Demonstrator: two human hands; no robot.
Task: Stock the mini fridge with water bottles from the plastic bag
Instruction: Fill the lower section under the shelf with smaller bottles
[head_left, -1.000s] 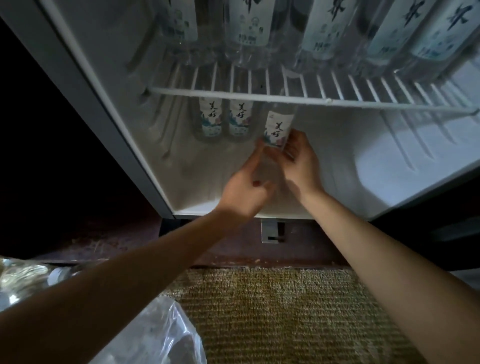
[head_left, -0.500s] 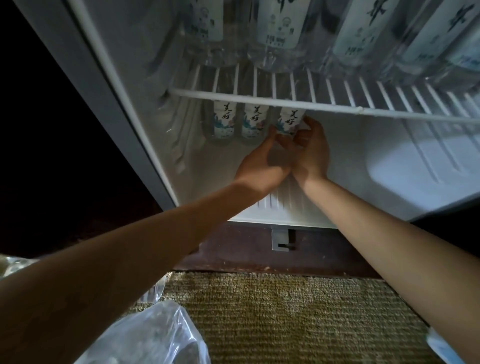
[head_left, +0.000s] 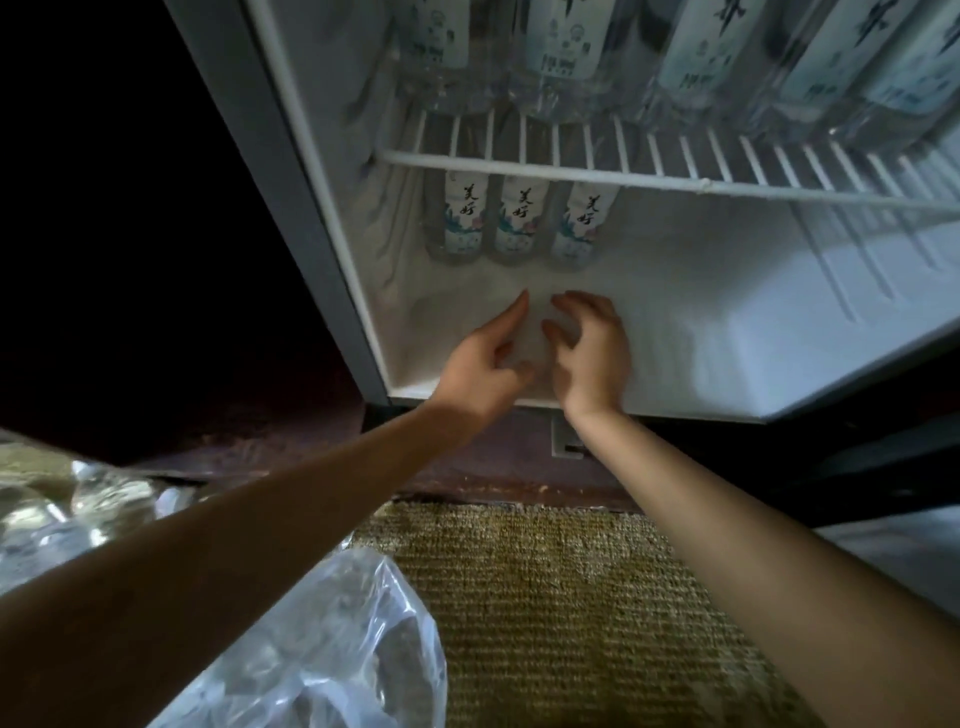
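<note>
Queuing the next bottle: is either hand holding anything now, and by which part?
Nothing is held. The left hand and right hand are both empty, fingers loose, apart from the three bottles standing on the fridge floor.

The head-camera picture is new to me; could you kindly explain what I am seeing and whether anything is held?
There is no machine here: a camera worn on a person's head looks forward and down at their bare arms. The left hand and right hand reach over the floor of an open white mini fridge; neither has a grip on anything. Beyond them three clear plastic water bottles with white labels stand side by side at the back left. More such bottles sit on the white wire shelf above. A crumpled clear plastic bag lies lower left by the ribbed brownish carpet.
</note>
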